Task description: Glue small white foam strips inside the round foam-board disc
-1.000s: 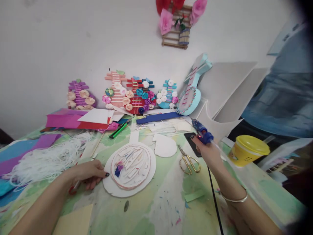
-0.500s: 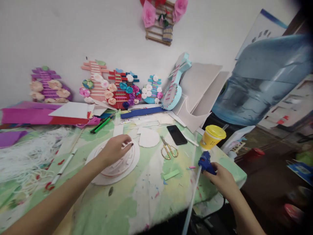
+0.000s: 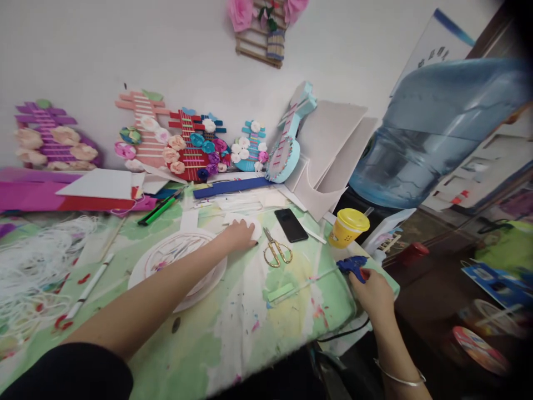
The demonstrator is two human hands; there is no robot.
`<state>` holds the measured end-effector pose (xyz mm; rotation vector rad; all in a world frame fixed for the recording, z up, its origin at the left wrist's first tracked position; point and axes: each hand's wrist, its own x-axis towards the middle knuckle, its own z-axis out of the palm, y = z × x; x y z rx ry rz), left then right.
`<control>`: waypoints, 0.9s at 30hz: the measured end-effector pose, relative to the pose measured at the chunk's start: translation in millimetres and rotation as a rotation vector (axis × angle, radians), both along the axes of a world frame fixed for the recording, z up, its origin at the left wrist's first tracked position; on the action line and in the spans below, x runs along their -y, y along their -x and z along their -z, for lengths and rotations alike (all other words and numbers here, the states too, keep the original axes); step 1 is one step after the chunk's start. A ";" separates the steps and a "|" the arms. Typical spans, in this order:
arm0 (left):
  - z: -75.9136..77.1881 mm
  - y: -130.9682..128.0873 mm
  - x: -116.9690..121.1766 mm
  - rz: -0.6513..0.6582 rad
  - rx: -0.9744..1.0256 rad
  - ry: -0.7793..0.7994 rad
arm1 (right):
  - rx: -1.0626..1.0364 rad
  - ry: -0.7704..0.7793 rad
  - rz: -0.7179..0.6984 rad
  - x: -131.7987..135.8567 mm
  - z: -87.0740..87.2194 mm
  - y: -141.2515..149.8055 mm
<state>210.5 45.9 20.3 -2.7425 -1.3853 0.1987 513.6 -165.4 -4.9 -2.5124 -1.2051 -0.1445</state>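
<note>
My left hand (image 3: 238,236) reaches across the round white base (image 3: 139,272) and rests on a white cut-out piece (image 3: 252,223), its thumb and fingers apart. Lines and pinkish marks show on the round base, partly hidden under my forearm. At the right end of the table, my right hand (image 3: 375,291) is wrapped round a blue glue gun (image 3: 350,265). A long translucent glue stick (image 3: 320,274) sticks out of the gun toward the left. Gold-handled scissors (image 3: 275,251) lie just right of my left hand.
A black phone (image 3: 291,225) and a yellow lidded cup (image 3: 348,228) stand near the scissors. A green paper strip (image 3: 280,291) lies in front. Tangled white string (image 3: 33,266) covers the left. Decorated paper instruments (image 3: 189,144) lean on the wall; a water bottle (image 3: 416,139) is right.
My left hand has moved right from over the round base onto the white cut-out. My right hand has turned the glue gun, so its stick now points left instead of down. The view has shifted slightly.
</note>
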 end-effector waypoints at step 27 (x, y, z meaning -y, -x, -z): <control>-66.1 105.7 0.4 -0.184 0.307 -0.320 | -0.173 0.477 -0.570 -106.3 -36.0 50.0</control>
